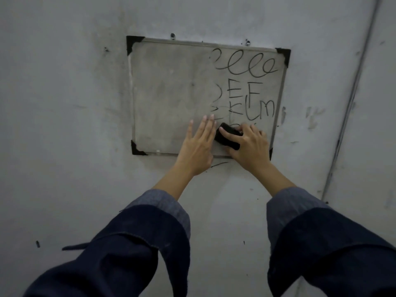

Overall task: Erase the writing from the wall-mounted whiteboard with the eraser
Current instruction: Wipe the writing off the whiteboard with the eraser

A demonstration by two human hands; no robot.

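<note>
A small whiteboard (167,93) with black corner caps hangs on a grey wall. Black writing (246,88) covers its right half: loops on top, letters E, F, K, L, M below. The left half is smudged and bare of writing. My right hand (248,146) grips a black eraser (227,137) and holds it against the board's lower middle, hiding the bottom line of writing. My left hand (199,146) lies flat with straight fingers on the board's lower edge, just left of the eraser.
The grey wall (64,125) around the board carries scuffs and stray marker marks. Two screws (172,36) sit above the board's top edge. A thin cable (351,99) runs diagonally down the wall at the right.
</note>
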